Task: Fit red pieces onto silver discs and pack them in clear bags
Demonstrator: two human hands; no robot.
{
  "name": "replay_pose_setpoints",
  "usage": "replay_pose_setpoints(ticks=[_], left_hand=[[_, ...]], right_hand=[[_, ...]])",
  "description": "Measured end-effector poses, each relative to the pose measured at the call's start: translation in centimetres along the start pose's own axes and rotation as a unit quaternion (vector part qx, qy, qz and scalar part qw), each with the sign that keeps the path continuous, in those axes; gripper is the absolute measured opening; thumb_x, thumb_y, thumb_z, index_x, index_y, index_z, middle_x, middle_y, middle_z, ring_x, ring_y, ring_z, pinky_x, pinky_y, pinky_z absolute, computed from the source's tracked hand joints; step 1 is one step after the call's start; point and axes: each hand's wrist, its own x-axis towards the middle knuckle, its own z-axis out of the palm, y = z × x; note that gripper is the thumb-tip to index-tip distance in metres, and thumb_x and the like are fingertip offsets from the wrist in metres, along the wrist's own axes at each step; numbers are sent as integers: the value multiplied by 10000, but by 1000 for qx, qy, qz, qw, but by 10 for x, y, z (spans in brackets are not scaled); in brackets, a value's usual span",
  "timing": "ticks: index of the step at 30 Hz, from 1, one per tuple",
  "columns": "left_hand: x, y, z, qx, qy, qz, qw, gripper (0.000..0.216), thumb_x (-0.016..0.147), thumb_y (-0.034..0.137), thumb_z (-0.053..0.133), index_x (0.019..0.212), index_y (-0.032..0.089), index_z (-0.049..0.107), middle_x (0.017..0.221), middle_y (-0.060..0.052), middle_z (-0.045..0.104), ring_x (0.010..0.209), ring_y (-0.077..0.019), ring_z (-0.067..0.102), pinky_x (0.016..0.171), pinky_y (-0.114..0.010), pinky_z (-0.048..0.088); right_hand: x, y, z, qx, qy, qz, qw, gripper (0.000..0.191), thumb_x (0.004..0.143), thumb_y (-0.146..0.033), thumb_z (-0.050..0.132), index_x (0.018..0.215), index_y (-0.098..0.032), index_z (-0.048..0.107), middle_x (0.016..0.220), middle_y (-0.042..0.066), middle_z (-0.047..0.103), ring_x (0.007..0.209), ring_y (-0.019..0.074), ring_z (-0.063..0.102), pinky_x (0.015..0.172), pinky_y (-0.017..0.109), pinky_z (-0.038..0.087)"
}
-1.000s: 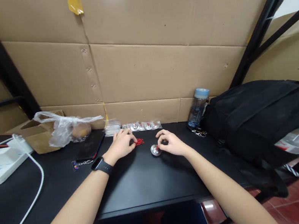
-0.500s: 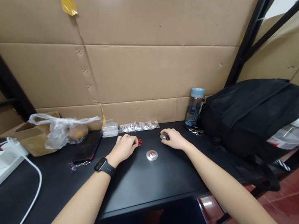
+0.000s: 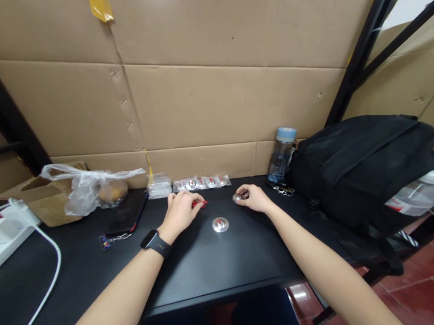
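My left hand (image 3: 181, 211), with a black watch on its wrist, rests on the black table (image 3: 94, 274) and pinches a red cord (image 3: 200, 203). My right hand (image 3: 254, 199) is closed on a small silver disc (image 3: 238, 198) at its fingertips. A second silver disc with a red centre (image 3: 220, 224) lies flat on the table between and in front of both hands. Behind the hands lies a row of clear packets (image 3: 203, 183) holding more such discs.
A black backpack (image 3: 363, 170) fills the right side, with a water bottle (image 3: 281, 157) beside it. At the left are a phone (image 3: 127, 214), a keychain (image 3: 113, 239), a plastic bag (image 3: 89, 189), a cardboard box (image 3: 45, 201) and a white cable (image 3: 47, 271). Cardboard walls the back.
A second ago my right hand held a silver disc near the middle; it left that disc on the table, moved back right and closed on another. My left hand lifted the red cord slightly.
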Motion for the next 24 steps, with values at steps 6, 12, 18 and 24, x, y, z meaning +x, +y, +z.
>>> replay_pose_setpoints(ticks=[6, 12, 18, 24], left_hand=[[0, 4, -2, 10, 52, -40, 998, 163, 967, 296, 539, 913, 257, 688, 1019, -26, 742, 1035, -256, 582, 900, -406, 299], [1, 16, -2, -4, 80, -43, 996, 183, 998, 333, 511, 949, 252, 668, 1046, -31, 727, 1050, -254, 560, 885, -385, 310], [-2, 37, -3, -6, 104, -10, 995, 226, 1020, 367, 485, 970, 248, 670, 1076, -41, 699, 1071, -239, 558, 896, -388, 308], [-6, 46, 1, 33, 142, 19, 989, 201, 1002, 339, 516, 1004, 257, 699, 1278, -82, 592, 1219, -286, 482, 943, -432, 321]], right_hand=[[0, -4, 1, 38, 64, -12, 997, 362, 670, -252, 763, 1025, -217, 699, 977, 40, 739, 752, 163, 647, 761, 325, 538], [-13, -47, 9, 184, 84, -69, 977, 397, 732, -282, 738, 1114, -230, 646, 1132, 67, 699, 902, 192, 642, 667, 273, 524], [-30, -87, 20, 308, 60, -125, 941, 400, 775, -320, 768, 1144, -246, 631, 1186, 80, 671, 992, 201, 643, 716, 276, 537], [-35, -94, 21, 355, 33, -143, 923, 438, 766, -336, 804, 1162, -262, 633, 1217, 83, 665, 1062, 223, 644, 786, 316, 555]])
